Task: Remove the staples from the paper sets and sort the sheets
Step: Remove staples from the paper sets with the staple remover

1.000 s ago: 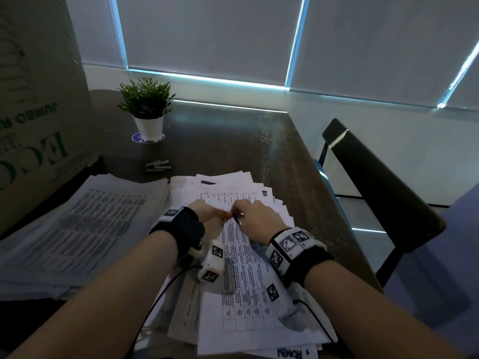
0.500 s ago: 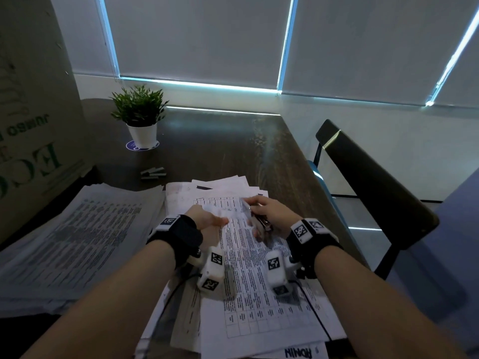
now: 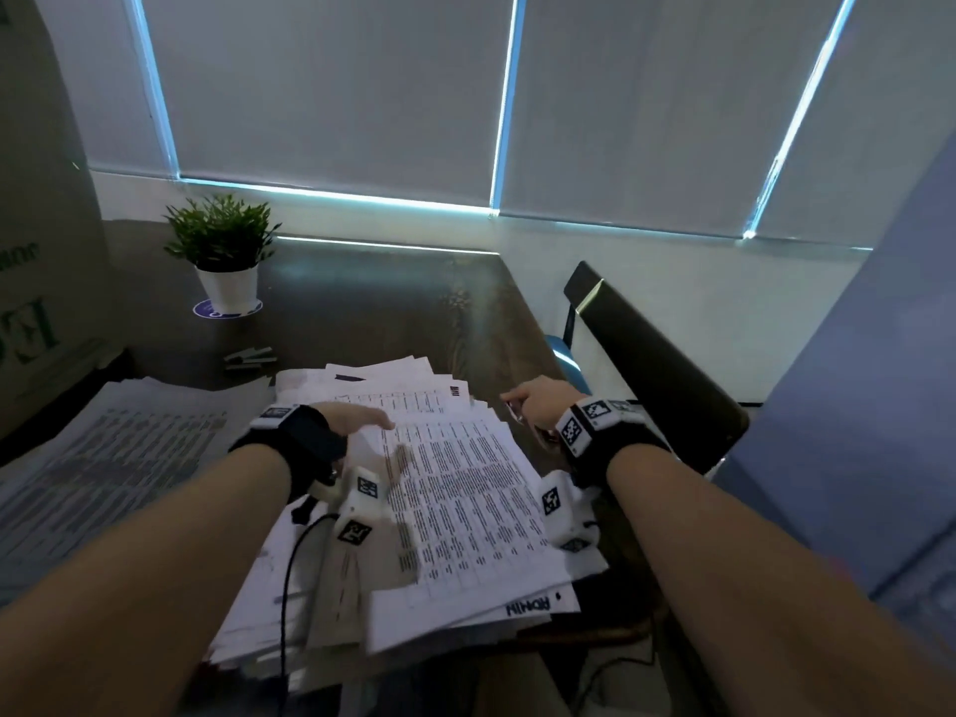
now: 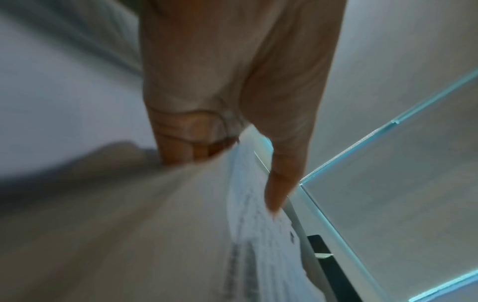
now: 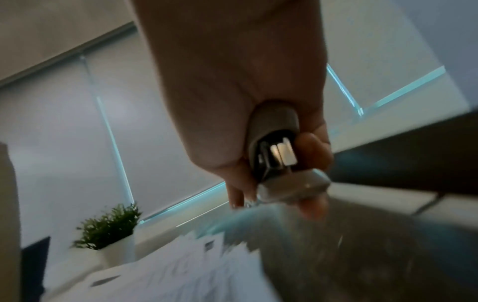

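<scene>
Holding a grey staple remover (image 5: 276, 151) curled inside its fingers, the right hand (image 3: 538, 406) hangs just past the right edge of the fanned stack of printed sheets (image 3: 455, 489), over the bare dark tabletop (image 3: 372, 302); in the right wrist view the tool's metal jaws point down toward the wood and its grey body is wrapped by the palm. The left hand (image 3: 357, 424) has its grip on the top printed sheet (image 3: 465, 499) at its upper left corner: the left wrist view, though blurred, shows the thumb (image 4: 282, 173) laid on top of the paper and the other fingers (image 4: 186, 143) curled beneath the edge, so the corner is pinched between them. That sheet lies on the fanned stack in front of the person, its far end toward the window. A second, flatter pile of printed pages (image 3: 103, 468) lies to the left of the stack, beside a cardboard box (image 3: 36, 251). Farther back on the tabletop stand a small potted plant (image 3: 222, 251) in a white pot and, nearer the stack, a few strips of staples (image 3: 251, 357). A dark chair (image 3: 652, 364) stands at the right side.
</scene>
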A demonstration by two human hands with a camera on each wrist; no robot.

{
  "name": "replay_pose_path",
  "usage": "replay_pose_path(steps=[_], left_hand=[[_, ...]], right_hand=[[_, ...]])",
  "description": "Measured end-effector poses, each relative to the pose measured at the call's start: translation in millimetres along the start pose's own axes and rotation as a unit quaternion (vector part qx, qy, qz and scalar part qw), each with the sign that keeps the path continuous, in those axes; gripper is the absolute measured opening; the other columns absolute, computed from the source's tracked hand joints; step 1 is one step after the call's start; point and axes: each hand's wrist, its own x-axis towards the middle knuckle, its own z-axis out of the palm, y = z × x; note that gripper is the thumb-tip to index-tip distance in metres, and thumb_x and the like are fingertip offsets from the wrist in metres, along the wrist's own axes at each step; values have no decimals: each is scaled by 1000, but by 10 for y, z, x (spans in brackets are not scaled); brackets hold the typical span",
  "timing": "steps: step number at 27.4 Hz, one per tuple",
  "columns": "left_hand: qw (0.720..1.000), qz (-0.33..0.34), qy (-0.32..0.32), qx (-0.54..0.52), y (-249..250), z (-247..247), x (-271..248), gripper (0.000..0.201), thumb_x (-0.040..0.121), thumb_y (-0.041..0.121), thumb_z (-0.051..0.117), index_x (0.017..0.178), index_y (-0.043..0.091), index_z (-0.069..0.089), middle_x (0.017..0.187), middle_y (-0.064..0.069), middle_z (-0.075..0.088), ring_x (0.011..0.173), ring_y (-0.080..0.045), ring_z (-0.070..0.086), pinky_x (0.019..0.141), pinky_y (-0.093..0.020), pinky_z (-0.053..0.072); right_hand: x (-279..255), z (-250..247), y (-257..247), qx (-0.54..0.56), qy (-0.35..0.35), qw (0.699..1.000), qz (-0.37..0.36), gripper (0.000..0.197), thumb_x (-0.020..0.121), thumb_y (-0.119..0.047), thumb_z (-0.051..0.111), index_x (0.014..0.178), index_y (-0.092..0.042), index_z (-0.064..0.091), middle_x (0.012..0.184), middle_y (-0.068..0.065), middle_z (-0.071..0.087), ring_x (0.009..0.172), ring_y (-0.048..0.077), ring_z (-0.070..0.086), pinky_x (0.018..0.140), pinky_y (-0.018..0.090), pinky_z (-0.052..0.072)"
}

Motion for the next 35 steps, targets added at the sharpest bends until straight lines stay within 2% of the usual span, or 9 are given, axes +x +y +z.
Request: replay_pose_path(steps=[3,8,11,15,18,21,24,28,35], left_hand=[[996,-50,6,75,-94,-83,-138,44,77,14,77,113,4,54,48,-7,46,37,-17,39,40,-18,33],[982,-12,33,188,-166,69,-311,75,57,26,91,117,-1,55,112,-17,66,104,-35,63,91,-44,52],[991,49,47,119,-139,41,-441,64,54,29,90,106,3,64,102,-11,71,97,-29,67,92,-43,53],[990,130,27,-56,-115,-152,-460,60,49,18,89,103,7,66,99,-12,73,94,-31,69,91,-50,52],[975,175,0,-140,-8,-304,-559,64,51,20,87,110,5,65,101,-13,73,96,-33,69,92,-51,52],[960,209,15,-183,42,-403,-502,66,52,29,86,110,4,66,101,-15,72,96,-34,69,91,-50,52],[941,210,55,-258,91,-428,-497,45,72,18,80,111,1,65,104,-18,71,96,-35,68,93,-49,51],[974,167,9,-154,126,-567,-436,35,83,-1,66,118,-3,60,109,-20,68,95,-34,65,93,-47,50],[975,97,200,-5,-3,-1320,-282,61,67,15,86,117,-9,60,117,-16,64,110,-30,60,93,-33,47]], right_hand=[[-117,-190,252,-139,-19,990,31,49,97,-13,51,143,-31,51,151,-3,44,132,23,49,108,36,43],[125,-223,635,-255,44,960,109,38,81,-41,66,111,-19,64,115,12,64,103,36,64,85,53,55],[-535,-362,330,-257,123,956,66,24,93,-37,61,80,-17,55,101,4,67,93,26,66,79,34,54],[-652,-413,299,26,143,987,63,20,98,-31,54,108,-16,63,108,14,62,103,31,63,83,35,53],[-437,-229,342,439,64,893,81,64,82,-65,63,105,-6,70,93,11,72,86,30,69,69,33,57],[-396,-104,230,660,-25,748,66,39,89,-41,65,84,-3,72,73,12,71,60,25,69,54,34,58],[-301,-8,41,702,-8,710,51,29,94,-27,59,71,-9,65,58,5,65,47,17,61,49,25,52],[252,155,-118,752,29,658,38,38,58,-39,90,77,-15,67,75,6,62,69,17,49,88,29,42],[461,254,-927,770,-42,631,84,23,86,-36,67,77,-15,62,59,6,65,54,18,59,57,25,50]])
